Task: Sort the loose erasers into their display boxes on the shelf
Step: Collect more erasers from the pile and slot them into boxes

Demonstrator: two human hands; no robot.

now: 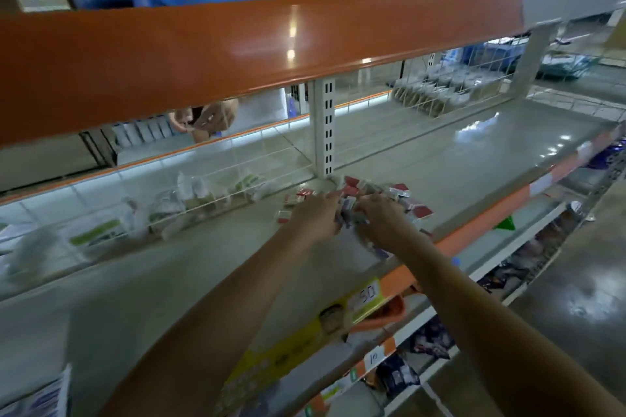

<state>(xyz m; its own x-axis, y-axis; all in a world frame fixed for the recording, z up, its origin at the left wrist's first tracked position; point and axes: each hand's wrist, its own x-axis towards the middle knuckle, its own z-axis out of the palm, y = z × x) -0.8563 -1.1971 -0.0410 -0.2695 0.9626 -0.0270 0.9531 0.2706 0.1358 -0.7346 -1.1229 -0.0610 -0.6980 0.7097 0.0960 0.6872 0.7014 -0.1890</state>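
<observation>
erasers (364, 195): loose heap on the shelf (457, 159), by the white upright

left hand (316, 213): on the pile — can't tell if it's gripping

right hand (382, 215): same, too blurry

tip: I'd scoop small batches, keep colours apart

1 head view (tilted), close, looking forward-down over shelf (203, 281) at hands.

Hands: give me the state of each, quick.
Left hand: on the pile of erasers, fingers hidden and blurred; grip cannot be told.
Right hand: on the same pile; cannot be told.
</observation>
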